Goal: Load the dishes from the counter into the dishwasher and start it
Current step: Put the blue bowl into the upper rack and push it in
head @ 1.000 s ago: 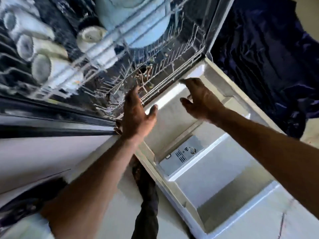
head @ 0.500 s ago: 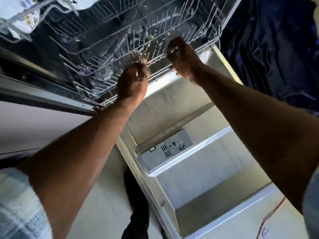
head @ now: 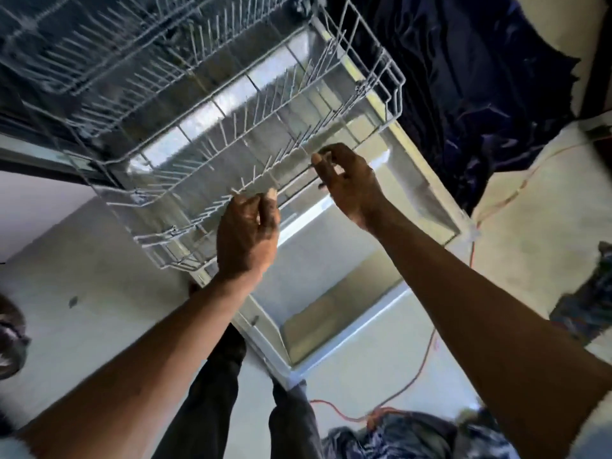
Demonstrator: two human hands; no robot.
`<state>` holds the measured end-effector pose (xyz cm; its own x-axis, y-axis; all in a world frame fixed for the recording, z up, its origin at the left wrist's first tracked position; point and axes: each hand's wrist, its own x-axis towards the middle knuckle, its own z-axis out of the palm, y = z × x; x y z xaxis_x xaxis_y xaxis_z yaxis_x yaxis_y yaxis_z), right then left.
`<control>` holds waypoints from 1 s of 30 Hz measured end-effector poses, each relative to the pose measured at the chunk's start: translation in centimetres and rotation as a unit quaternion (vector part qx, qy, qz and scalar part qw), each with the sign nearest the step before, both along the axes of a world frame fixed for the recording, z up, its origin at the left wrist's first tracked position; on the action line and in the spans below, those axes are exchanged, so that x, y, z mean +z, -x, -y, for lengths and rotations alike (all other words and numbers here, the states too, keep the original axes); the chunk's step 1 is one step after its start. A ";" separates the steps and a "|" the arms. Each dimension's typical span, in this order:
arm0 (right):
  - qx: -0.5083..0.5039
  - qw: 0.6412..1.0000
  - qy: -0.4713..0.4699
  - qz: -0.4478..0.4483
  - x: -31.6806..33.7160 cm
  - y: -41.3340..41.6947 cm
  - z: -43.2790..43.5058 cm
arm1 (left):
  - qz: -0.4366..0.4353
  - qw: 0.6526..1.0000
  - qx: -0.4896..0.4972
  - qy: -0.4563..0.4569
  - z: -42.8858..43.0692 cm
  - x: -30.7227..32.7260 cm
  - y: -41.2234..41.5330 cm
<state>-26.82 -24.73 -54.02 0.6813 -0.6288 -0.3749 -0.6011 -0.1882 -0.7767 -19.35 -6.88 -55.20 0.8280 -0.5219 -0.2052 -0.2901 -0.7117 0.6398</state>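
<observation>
While the lower rack is standing drawn out over the open dishwasher door, both hands are resting on its front edge near the middle of the frame. The left hand is showing its back to the camera; its fingers are curling over the front rim wire and gripping it, with the thumb tip pointing up beside the short tines. The right hand is lying a little higher and to the right, and it is pinching the same front wire between the thumb and the bent fingers. The two hands are near each other but not touching.

The rack is stretching from the upper left toward the centre, tilted in the wide view, and its right corner is reaching the upper middle of the frame. Above it, in the upper left, a second wire rack is showing, blurred. The door is lying flat under the rack and is extending toward the lower centre.

A dark blue cloth is filling the upper right, and an orange cable is running across the pale floor at the lower right. The person's dark trouser legs are standing at the bottom centre, just beside the door's near corner.
</observation>
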 end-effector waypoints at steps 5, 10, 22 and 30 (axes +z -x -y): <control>-0.102 0.994 -0.045 0.006 0.4 7.5 -1.9 | -0.163 0.986 0.008 0.011 -0.9 1.4 7.4; -0.121 0.991 0.017 -0.062 1.1 12.7 -3.3 | -0.211 0.976 -0.038 -0.024 -1.6 1.9 12.0; -0.146 0.978 -0.087 -0.123 3.3 17.1 -3.8 | -0.250 0.964 -0.046 -0.081 -1.3 4.0 17.3; -0.187 0.973 -0.056 -0.124 9.9 16.1 -6.9 | -0.275 0.954 -0.109 -0.053 -1.8 11.4 14.0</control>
<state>-42.88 -17.79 -44.08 0.2921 -0.7612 -0.5791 -0.7831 0.1572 -0.6016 -33.35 -5.06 -43.76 0.4544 -0.6214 -0.6383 -0.0806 -0.7423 0.6652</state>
